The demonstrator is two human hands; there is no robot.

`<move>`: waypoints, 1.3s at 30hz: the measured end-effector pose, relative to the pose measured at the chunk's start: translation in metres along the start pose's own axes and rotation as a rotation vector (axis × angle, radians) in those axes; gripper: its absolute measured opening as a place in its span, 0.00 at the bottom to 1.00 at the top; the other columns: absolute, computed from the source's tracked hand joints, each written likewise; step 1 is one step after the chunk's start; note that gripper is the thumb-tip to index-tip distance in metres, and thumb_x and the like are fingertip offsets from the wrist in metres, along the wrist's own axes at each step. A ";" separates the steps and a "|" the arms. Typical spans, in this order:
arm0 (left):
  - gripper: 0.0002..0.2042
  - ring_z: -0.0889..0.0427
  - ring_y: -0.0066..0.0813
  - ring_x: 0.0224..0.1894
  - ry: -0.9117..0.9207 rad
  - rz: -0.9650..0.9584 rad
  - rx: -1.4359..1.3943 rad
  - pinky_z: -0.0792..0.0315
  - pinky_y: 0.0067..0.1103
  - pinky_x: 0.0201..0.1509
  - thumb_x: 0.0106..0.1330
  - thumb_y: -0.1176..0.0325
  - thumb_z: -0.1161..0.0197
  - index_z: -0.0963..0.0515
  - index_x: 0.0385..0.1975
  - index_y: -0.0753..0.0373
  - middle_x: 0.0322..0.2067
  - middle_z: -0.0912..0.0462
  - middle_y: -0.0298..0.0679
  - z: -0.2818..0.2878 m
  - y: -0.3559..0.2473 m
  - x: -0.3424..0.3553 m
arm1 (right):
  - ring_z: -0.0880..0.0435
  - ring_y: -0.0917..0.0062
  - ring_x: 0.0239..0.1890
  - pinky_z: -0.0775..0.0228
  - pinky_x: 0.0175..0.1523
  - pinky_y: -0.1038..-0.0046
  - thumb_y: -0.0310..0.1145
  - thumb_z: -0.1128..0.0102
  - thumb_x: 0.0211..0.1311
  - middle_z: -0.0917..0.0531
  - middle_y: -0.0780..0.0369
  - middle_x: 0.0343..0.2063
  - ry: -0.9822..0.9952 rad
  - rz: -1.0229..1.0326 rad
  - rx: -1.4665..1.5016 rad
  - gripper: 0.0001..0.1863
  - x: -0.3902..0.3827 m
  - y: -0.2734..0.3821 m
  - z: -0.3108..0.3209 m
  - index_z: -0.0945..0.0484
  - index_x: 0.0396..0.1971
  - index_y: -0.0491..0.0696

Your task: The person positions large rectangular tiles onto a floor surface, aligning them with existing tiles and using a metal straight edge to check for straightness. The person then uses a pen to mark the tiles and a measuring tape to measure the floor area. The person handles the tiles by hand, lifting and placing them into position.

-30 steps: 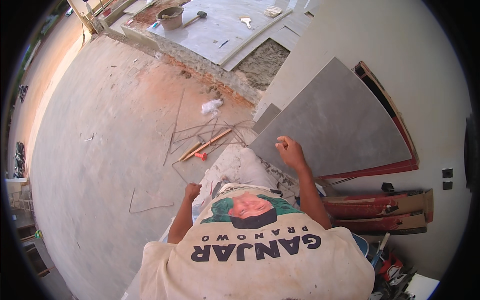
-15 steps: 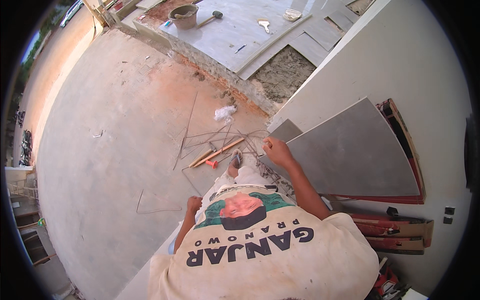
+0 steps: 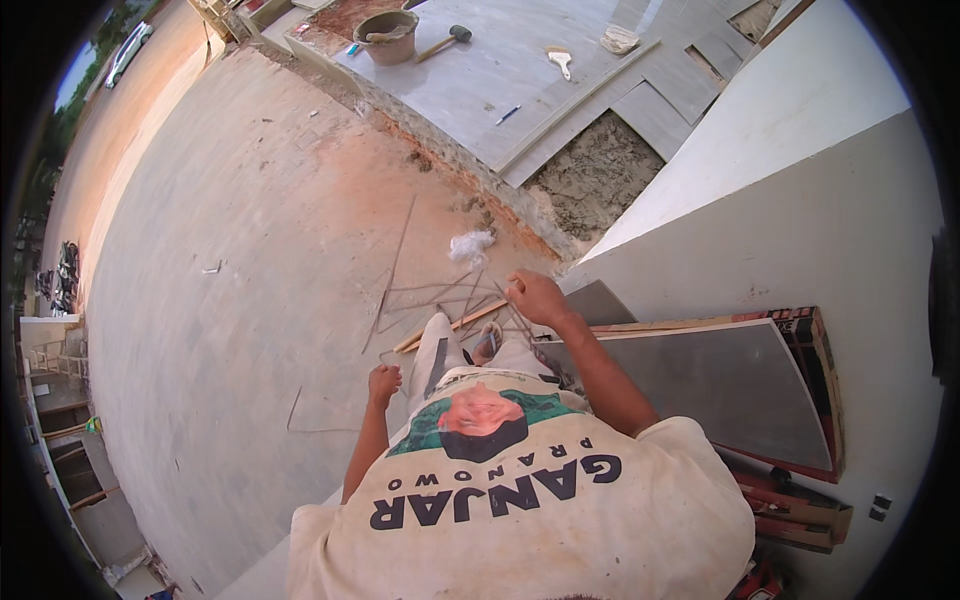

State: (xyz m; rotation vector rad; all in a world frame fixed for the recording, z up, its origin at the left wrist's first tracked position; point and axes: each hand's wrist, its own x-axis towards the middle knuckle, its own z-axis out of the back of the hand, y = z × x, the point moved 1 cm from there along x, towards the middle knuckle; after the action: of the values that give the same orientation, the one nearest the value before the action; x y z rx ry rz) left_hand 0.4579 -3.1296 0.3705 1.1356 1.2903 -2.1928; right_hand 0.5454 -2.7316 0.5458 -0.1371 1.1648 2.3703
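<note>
My right hand is raised with its fingers curled in, and nothing shows in it. It is above the bent metal rods and beside a small grey tile. My left hand hangs loosely curled over the concrete floor, apart from everything, and no object shows in it. Below the right forearm, a large grey tile leans by the wall with a red-edged carton behind it. A wooden strip lies among the rods, partly hidden by my leg.
A crumpled white plastic bag lies ahead on the floor. On the raised tiled platform are a bucket, a mallet, a brush and a pen. Wet mortar fills an untiled gap. More cartons lie at right.
One of my legs has come forward, covering the hammer and an orange object on the floor. My right hand has shifted left, away from the small tile. The view has turned slightly.
</note>
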 end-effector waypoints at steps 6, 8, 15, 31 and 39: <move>0.08 0.28 0.22 0.16 0.022 0.061 0.202 0.36 0.19 0.16 0.57 0.65 0.40 0.26 0.24 0.64 0.17 0.25 0.35 0.005 -0.010 0.015 | 0.20 0.65 0.30 0.30 0.38 0.68 0.35 0.42 0.54 0.19 0.56 0.25 -0.105 -0.074 0.020 0.15 0.018 -0.027 0.016 0.24 0.41 0.44; 0.09 0.29 0.22 0.15 0.014 0.045 0.347 0.36 0.20 0.15 0.57 0.65 0.39 0.27 0.22 0.64 0.16 0.25 0.36 0.005 -0.025 0.012 | 0.20 0.65 0.30 0.30 0.38 0.68 0.35 0.42 0.54 0.19 0.56 0.25 -0.137 -0.129 0.028 0.15 0.014 -0.040 0.019 0.24 0.41 0.44; 0.10 0.29 0.23 0.14 0.058 -0.003 0.358 0.36 0.21 0.15 0.56 0.64 0.38 0.26 0.21 0.63 0.14 0.25 0.35 0.014 -0.068 0.078 | 0.19 0.62 0.30 0.29 0.38 0.66 0.35 0.41 0.54 0.19 0.54 0.26 -0.208 -0.188 0.036 0.15 0.008 -0.081 0.005 0.24 0.38 0.43; 0.08 0.29 0.22 0.16 0.267 -0.345 0.540 0.35 0.21 0.16 0.55 0.66 0.39 0.25 0.22 0.64 0.14 0.28 0.33 0.061 -0.287 0.289 | 0.19 0.62 0.37 0.29 0.43 0.65 0.38 0.42 0.53 0.18 0.53 0.31 -0.245 -0.427 0.013 0.15 0.246 -0.022 -0.045 0.23 0.38 0.45; 0.07 0.28 0.22 0.18 0.261 -0.083 0.429 0.35 0.21 0.18 0.55 0.67 0.39 0.25 0.24 0.64 0.17 0.27 0.33 0.153 -0.296 0.325 | 0.20 0.61 0.37 0.30 0.43 0.64 0.39 0.43 0.52 0.18 0.53 0.32 -0.235 -0.333 0.023 0.15 0.361 0.045 -0.057 0.22 0.36 0.45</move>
State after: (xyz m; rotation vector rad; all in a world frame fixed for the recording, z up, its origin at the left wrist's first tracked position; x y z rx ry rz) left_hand -0.0013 -3.0751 0.3235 1.5970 0.9963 -2.5264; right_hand 0.2012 -2.6596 0.4348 -0.0393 0.9738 2.0187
